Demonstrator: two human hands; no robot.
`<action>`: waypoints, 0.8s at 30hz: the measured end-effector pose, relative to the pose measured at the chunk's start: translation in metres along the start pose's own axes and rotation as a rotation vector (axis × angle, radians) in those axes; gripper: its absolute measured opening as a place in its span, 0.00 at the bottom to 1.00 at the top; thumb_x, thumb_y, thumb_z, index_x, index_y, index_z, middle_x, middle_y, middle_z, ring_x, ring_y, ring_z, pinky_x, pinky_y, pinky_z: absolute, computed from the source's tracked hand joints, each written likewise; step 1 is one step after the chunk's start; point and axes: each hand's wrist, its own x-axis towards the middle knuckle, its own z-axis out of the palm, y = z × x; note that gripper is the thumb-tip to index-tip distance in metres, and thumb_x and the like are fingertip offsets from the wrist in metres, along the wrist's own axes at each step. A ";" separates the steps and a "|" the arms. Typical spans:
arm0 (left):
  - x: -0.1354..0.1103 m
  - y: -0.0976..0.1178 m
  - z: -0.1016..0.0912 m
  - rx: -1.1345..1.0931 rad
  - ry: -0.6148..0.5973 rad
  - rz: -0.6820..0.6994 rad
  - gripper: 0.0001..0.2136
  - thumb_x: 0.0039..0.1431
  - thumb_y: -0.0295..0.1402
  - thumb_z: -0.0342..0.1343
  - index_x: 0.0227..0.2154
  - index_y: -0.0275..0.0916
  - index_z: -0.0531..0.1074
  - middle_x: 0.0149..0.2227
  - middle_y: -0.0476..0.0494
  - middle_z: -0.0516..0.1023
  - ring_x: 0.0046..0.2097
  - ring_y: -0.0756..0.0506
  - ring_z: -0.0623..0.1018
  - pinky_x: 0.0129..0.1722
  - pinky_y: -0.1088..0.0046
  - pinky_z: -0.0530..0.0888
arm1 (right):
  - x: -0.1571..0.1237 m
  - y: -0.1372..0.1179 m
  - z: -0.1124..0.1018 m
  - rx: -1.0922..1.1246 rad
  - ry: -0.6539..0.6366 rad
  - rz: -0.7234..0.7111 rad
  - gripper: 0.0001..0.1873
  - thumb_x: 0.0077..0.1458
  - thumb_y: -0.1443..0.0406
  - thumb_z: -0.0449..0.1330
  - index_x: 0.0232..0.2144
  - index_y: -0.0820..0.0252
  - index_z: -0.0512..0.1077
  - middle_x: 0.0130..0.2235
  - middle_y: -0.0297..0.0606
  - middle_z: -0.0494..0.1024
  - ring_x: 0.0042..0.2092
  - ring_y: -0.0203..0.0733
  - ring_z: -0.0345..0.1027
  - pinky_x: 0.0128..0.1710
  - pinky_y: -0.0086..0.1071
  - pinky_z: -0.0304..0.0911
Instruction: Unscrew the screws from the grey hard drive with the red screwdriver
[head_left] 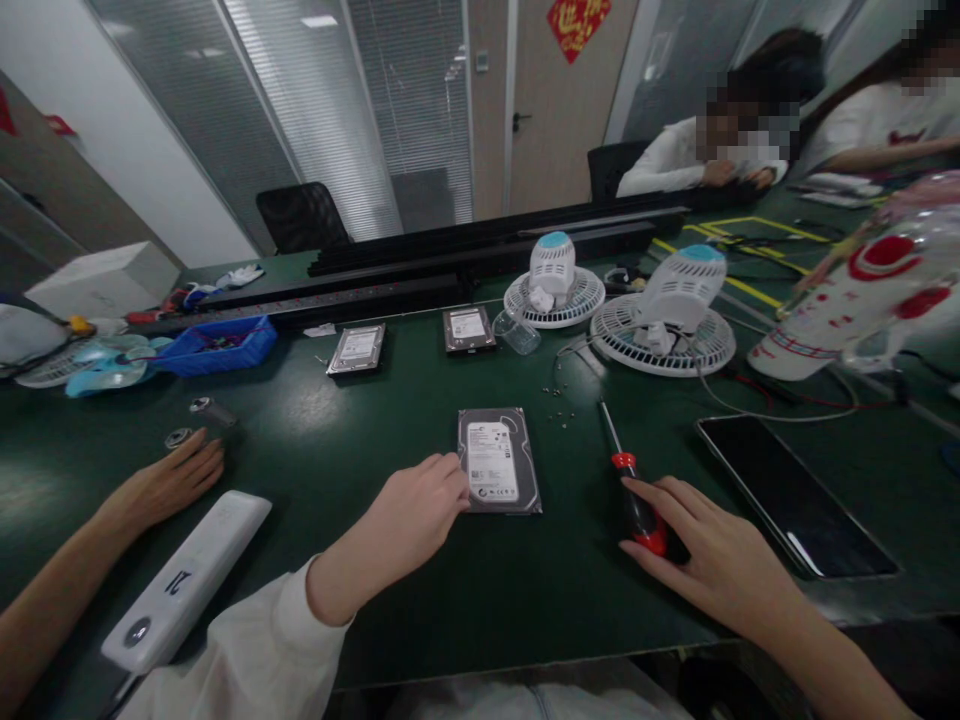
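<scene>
A hard drive (pixel 493 470) with a white label lies flat on the dark green table in front of me. My left hand (pixel 424 500) is at its left edge, fingers curled and closed against the side; the fingertips are partly hidden. Farther right, my right hand (pixel 694 535) has thumb and fingers around the red and black handle of a screwdriver (pixel 637 505). The screwdriver rests on the table, its shaft pointing away from me. Several small screws (pixel 559 400) lie scattered between the drive and the screwdriver tip.
Two more hard drives (pixel 357 350) (pixel 469 330) sit farther back, near a clear plastic cup (pixel 516 332) and white fan parts (pixel 660 335). A phone (pixel 795 500) lies right, a white device (pixel 187 580) left. Another person's hand (pixel 176 475) rests beside small metal cylinders (pixel 214 410). A blue tray (pixel 217 345) stands behind.
</scene>
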 end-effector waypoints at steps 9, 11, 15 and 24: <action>0.002 -0.010 0.012 0.282 0.064 0.214 0.09 0.74 0.29 0.49 0.44 0.35 0.74 0.45 0.37 0.77 0.45 0.41 0.76 0.44 0.63 0.69 | 0.001 0.001 -0.001 -0.009 0.001 0.002 0.29 0.68 0.48 0.53 0.55 0.65 0.73 0.44 0.50 0.80 0.38 0.48 0.81 0.33 0.38 0.77; 0.003 -0.010 0.011 0.277 0.073 0.227 0.09 0.74 0.29 0.49 0.43 0.35 0.74 0.44 0.38 0.77 0.45 0.41 0.76 0.44 0.62 0.68 | 0.001 0.001 -0.001 -0.022 0.012 -0.016 0.28 0.69 0.49 0.52 0.55 0.67 0.72 0.44 0.50 0.80 0.37 0.47 0.81 0.32 0.36 0.77; 0.005 -0.009 0.007 0.274 0.039 0.227 0.08 0.73 0.29 0.50 0.43 0.34 0.75 0.44 0.38 0.78 0.44 0.40 0.76 0.43 0.62 0.67 | 0.001 0.000 -0.001 -0.020 0.014 -0.026 0.28 0.69 0.50 0.53 0.55 0.68 0.73 0.44 0.51 0.80 0.37 0.47 0.81 0.32 0.37 0.77; 0.039 -0.004 -0.022 0.229 0.075 0.311 0.07 0.73 0.28 0.52 0.44 0.34 0.74 0.47 0.39 0.77 0.48 0.41 0.76 0.45 0.64 0.64 | 0.001 -0.002 -0.003 0.020 -0.018 0.020 0.26 0.68 0.51 0.55 0.56 0.65 0.72 0.44 0.49 0.80 0.38 0.46 0.80 0.34 0.36 0.76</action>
